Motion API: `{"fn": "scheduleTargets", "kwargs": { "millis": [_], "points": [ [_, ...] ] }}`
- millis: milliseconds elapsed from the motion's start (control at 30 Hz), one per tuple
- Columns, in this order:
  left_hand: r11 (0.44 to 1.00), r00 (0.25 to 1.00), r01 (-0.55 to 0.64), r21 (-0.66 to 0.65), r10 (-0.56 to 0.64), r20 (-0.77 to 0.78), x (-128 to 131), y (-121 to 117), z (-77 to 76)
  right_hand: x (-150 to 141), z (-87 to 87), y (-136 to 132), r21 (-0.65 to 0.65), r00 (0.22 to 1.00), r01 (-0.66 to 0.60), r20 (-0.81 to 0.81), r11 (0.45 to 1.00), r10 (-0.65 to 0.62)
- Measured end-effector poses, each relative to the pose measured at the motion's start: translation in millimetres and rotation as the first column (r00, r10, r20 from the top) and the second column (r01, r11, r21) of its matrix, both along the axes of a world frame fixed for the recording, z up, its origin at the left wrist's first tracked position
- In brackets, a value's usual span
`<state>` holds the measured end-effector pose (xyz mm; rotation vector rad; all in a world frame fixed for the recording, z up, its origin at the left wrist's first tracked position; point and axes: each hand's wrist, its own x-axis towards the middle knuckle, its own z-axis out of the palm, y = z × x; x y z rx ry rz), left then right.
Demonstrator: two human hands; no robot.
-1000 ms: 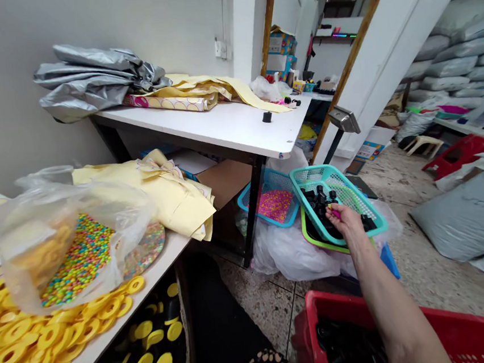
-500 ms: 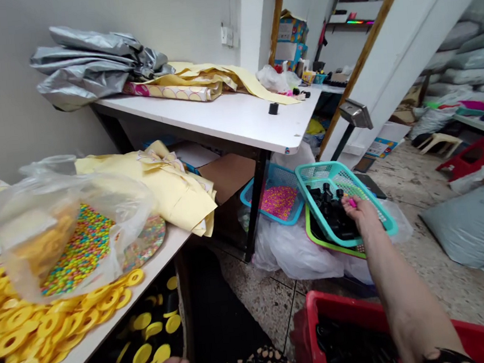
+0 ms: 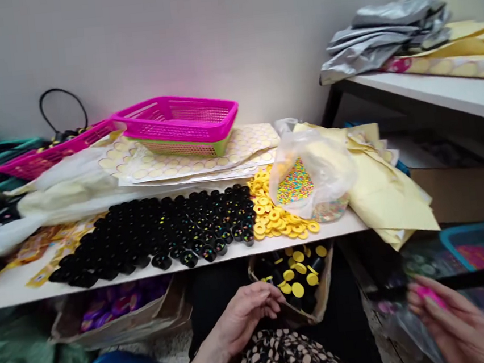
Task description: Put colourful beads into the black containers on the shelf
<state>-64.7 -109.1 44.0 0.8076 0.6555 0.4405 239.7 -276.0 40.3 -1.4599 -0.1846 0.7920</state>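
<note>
Right grip (image 3: 465, 320), blurred, is clamped on a small pink piece (image 3: 431, 297) at near right; left grip (image 3: 252, 309), fingers loosely curled and apart, seems empty just beside the carton (image 3: 325, 296) of yellow-topped black pieces (image 3: 297, 289); a light fingertip pinch should suit something so small, and care seems wise around the black cups (image 3: 178, 227) crowding the near edge of the surface (image 3: 349, 225), left of the yellow rings (image 3: 275, 223); no brand, label or writing can be read, the far patterned sheets (image 3: 247, 147) showing only circles.
</note>
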Motion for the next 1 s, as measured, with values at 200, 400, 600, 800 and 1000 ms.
{"fn": "scheduleTargets", "kwargs": {
  "millis": [200,400,600,800,1000],
  "points": [
    [0.984,0.951,-0.069,0.167,0.115,-0.286,-54,6,-39.4,-27,26.0,152,-0.030,0.799,-0.353,0.510,0.935,0.318],
    [0.979,0.936,-0.055,0.194,0.119,-0.331,-67,13,-63.4,-5,34.8,273,-0.578,0.027,-0.294,0.791,0.761,0.611],
    [0.876,0.845,0.301,0.377,-0.062,-0.531,-47,31,-47.2,-4,22.6,315,-0.717,-0.101,-0.208,0.692,0.665,0.715],
    [0.610,0.650,0.616,0.499,-0.035,-0.760,-38,57,-67.4,-5,7.0,334,-0.678,0.075,-0.265,0.694,0.686,0.716],
    [0.542,0.669,0.629,0.556,-0.013,-0.744,-43,74,-89.2,1,10.8,331,-0.577,0.225,-0.480,0.647,0.661,0.729]
  ]
}}
